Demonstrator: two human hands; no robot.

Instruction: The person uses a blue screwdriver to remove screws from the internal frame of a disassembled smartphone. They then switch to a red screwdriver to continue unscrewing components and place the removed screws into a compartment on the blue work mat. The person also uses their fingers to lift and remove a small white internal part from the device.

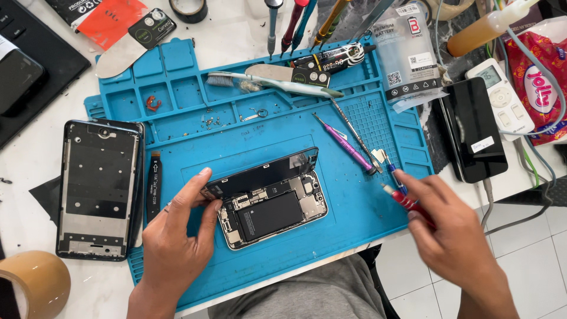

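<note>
An opened smartphone (273, 211) lies face up near the middle of the blue repair mat (342, 236) on the tabletop (35, 159), its dark battery and small boards bared. The left hand (177, 236) pinches the black screen panel (263, 172), tilted up along the phone's far edge. The right hand (452, 233), blurred, closes around a red-handled screwdriver (404, 201) just right of the phone. The mat's shallow compartments hold tiny screws (210, 121) and an orange clip (153, 103).
</note>
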